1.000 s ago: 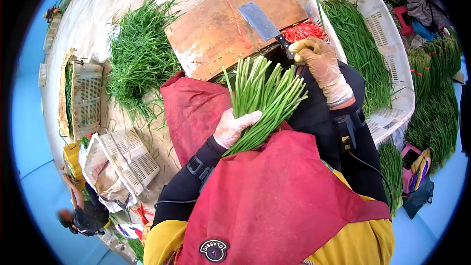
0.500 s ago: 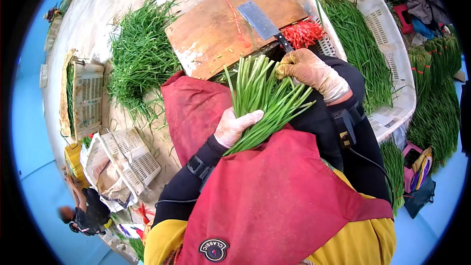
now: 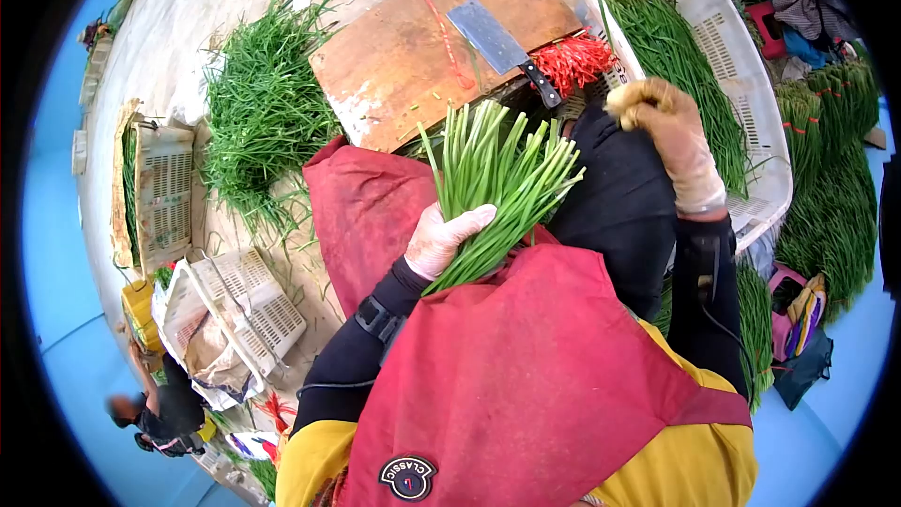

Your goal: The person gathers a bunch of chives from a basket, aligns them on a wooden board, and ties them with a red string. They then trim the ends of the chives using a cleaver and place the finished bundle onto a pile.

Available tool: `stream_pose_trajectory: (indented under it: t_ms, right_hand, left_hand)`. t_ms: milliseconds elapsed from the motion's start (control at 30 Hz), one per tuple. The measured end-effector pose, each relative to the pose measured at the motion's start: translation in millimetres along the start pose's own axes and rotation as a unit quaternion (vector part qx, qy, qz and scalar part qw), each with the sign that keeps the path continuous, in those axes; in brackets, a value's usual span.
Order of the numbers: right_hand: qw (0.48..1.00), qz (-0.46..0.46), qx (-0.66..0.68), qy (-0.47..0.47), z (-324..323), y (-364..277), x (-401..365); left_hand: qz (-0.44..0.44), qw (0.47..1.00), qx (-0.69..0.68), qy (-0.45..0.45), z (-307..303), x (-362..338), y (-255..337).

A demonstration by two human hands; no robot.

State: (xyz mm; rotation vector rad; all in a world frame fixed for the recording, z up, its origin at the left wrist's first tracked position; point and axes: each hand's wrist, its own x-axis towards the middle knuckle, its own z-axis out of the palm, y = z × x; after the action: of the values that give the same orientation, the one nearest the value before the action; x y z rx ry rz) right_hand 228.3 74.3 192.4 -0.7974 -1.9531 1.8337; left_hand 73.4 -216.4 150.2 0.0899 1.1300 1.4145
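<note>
- So the bunch of green stalks (image 3: 507,174) sits on the person's side of the cutting board (image 3: 371,61), pale ends pointing at it. Can't tell if they touch.
- My guess: light, firm-ish at the pale ends, floppier lower down. Probably a bit slick, and it'd bruise if you squeeze hard.
- I'd grab it around the middle, where the stalks gather tightest.
- Left hand (image 3: 439,242), gloved, is doing that: thumb wrapped over the stalks, other fingers hidden.
- Right hand (image 3: 678,136), also gloved, is off to the board's right, apart from the bunch. Fingers curled but blurry, can't tell if they're pinching anything.
</note>
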Motion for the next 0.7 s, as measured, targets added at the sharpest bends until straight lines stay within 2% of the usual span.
stream_pose_trajectory:
  t_ms: [33, 100, 167, 233, 267, 367, 400, 433, 500, 567, 633, 700]
  right_hand:
    - [0.997, 0.023, -0.024, -0.065, -4.8, -1.6, -8.1]
    - [0.989, 0.103, -0.001, -0.103, 13.6, -20.0, -27.6]
    - [0.983, 0.09, -0.072, -0.144, 32.9, -21.2, -40.9]
    - [0.98, 0.031, -0.118, -0.155, 48.1, 0.7, -43.7]
    - [0.974, 0.096, -0.12, -0.167, 52.0, 5.0, -42.1]
    - [0.979, 0.045, -0.112, -0.164, 63.1, 20.1, -41.6]
    - [0.975, -0.014, -0.147, -0.164, 65.6, 24.0, -40.3]
    - [0.975, -0.014, -0.147, -0.164, 67.7, 22.1, -40.3]
    - [0.95, -0.05, -0.258, -0.17, 73.6, 15.3, -40.1]
    - [0.954, -0.016, -0.25, -0.164, 77.7, 11.2, -39.7]
    - [0.895, -0.05, -0.399, -0.191, 77.2, 2.0, -37.8]
    - [0.89, -0.038, -0.403, -0.209, 76.4, -11.3, -34.6]
  left_hand:
    - [0.0, 1.0, 0.0, -0.004, -0.4, 0.7, -0.1]
    - [-0.003, 1.0, 0.002, -0.008, 1.1, 0.1, 2.1]
    - [-0.007, 1.0, 0.006, -0.014, 2.3, 0.4, 1.5]
    - [-0.006, 1.0, 0.017, -0.004, -0.2, 1.2, -2.4]
    - [-0.005, 1.0, 0.018, -0.003, -0.5, 1.4, -3.4]
    - [-0.022, 0.999, -0.043, -0.023, -5.4, 0.9, -5.1]
    - [-0.033, 0.997, -0.062, -0.039, -7.9, 0.6, -6.0]
    - [-0.044, 0.994, -0.08, -0.057, -7.8, 0.4, -4.7]
    - [-0.067, 0.991, -0.092, -0.07, -4.5, -1.5, -1.2]
    - [0.004, 0.996, 0.037, -0.078, 3.0, -4.2, 2.4]
    - [-0.006, 0.996, 0.037, -0.077, 4.2, -5.0, 4.9]
    - [0.009, 0.996, 0.037, -0.086, 5.9, -5.1, 4.5]
